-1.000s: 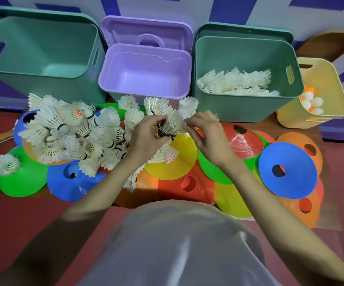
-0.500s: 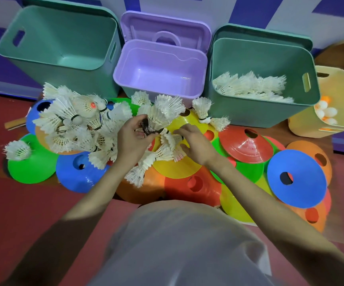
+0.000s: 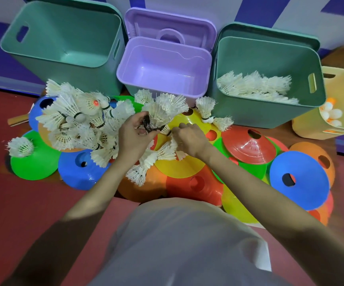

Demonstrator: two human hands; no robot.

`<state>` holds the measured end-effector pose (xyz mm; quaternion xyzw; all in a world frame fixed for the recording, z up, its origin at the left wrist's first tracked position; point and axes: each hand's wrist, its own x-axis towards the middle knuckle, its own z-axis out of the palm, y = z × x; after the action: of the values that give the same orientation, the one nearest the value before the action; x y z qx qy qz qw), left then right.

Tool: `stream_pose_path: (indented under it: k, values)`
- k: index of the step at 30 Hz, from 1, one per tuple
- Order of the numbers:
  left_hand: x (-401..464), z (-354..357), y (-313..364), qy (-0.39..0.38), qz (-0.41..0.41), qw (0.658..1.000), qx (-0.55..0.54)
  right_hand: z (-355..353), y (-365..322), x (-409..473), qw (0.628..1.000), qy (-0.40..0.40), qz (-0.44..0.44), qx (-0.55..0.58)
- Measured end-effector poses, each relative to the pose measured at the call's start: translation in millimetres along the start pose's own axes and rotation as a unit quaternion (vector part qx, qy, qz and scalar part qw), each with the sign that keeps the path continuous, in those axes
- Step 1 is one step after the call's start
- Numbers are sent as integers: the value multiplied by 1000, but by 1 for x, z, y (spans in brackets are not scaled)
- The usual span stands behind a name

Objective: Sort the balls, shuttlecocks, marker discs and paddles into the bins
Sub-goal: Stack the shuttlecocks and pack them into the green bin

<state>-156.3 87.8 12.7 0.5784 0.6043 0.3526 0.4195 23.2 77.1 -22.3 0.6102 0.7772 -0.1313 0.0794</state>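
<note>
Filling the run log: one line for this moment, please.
stage: sorting shuttlecocks | left hand: holds shuttlecock bunch | right hand: picking at loose shuttlecock | right green bin: shuttlecocks | purple bin: empty | discs: unsorted

Four bins [image 3: 63, 44] — two teal, one purple, one yellow (shuttlecocks [image 3: 78, 120] too many to count).

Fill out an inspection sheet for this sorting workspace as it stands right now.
Surface: red floor, crowded in the middle.
Job's things: white feather shuttlecocks heaped on coloured plastic marker discs; more shuttlecocks in the right green plastic bin; balls in the yellow bin; left green bin and purple lidded box hold nothing visible.
Clutter: wooden handle poking out at left, likely a paddle.
Grippers: left hand grips a shuttlecock bunch; right hand fingers pinch at its base.
Cables: nothing seen.
Surroundings: purple-and-white wall.
</note>
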Motion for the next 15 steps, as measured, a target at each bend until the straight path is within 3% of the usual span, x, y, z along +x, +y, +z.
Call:
stream_pose_path:
  k: [6,9,11,15]
  values:
    - [4,9,4,-18,9,1000,0,-12,20,-22,993,5,118,31]
    - [5,13,8,-30,15,999,5,-21,34,-33,976,3,170,135]
    - [7,17,11,-40,28,999,10,-32,42,-41,954,51,186,232]
    - [10,24,16,-52,49,997,27,-57,56,-59,899,239,197,309]
